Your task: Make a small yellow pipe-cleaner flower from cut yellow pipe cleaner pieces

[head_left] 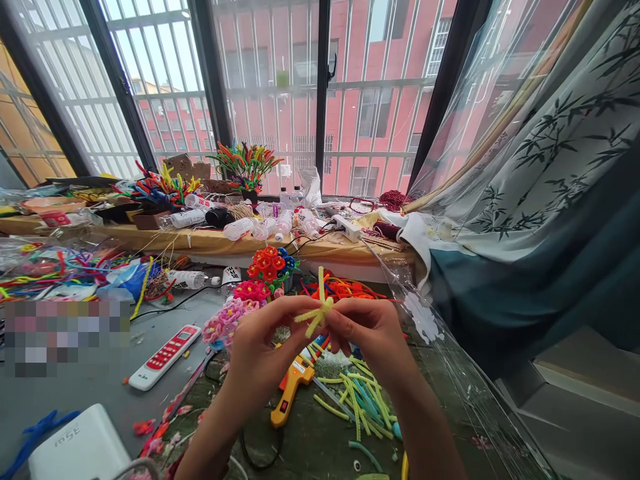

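Both my hands are raised over the table and pinch a small bundle of yellow pipe cleaners between them. My left hand grips it from the left with thumb and fingers closed. My right hand holds it from the right, fingers curled. One yellow stem sticks straight up, others splay sideways. Below the hands lie several loose yellow and green pipe cleaner pieces and an orange glue gun.
Pipe cleaner flowers in red, pink and blue stand just beyond the hands. A red and white remote and a white box lie at left. A cluttered window ledge carries bottles and a power strip. Curtains hang right.
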`<control>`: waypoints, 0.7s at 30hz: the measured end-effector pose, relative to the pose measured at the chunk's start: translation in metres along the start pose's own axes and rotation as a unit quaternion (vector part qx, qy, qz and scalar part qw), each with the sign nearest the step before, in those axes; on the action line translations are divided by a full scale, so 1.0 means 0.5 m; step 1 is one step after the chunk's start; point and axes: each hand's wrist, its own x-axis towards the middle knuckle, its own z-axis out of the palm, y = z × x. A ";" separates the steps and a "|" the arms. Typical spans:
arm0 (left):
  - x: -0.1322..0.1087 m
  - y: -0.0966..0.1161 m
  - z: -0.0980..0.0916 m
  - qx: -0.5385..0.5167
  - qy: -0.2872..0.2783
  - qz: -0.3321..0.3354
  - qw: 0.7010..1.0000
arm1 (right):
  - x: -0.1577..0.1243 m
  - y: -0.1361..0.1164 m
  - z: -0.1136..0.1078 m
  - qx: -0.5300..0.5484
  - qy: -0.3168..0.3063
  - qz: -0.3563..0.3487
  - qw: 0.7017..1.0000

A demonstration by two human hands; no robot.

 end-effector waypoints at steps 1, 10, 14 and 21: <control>-0.001 -0.001 0.007 -0.026 0.022 -0.001 0.999 | 0.000 -0.001 0.000 -0.001 -0.007 0.003 1.000; 0.002 -0.002 0.032 -0.172 0.071 -0.075 0.980 | 0.007 0.000 -0.003 0.078 -0.025 0.047 0.996; 0.001 -0.008 0.029 -0.193 0.032 -0.076 0.978 | 0.004 0.001 -0.003 0.065 0.018 0.042 0.997; 0.002 -0.040 0.021 -0.214 0.024 -0.083 0.973 | 0.000 -0.007 0.004 0.042 0.029 0.010 0.999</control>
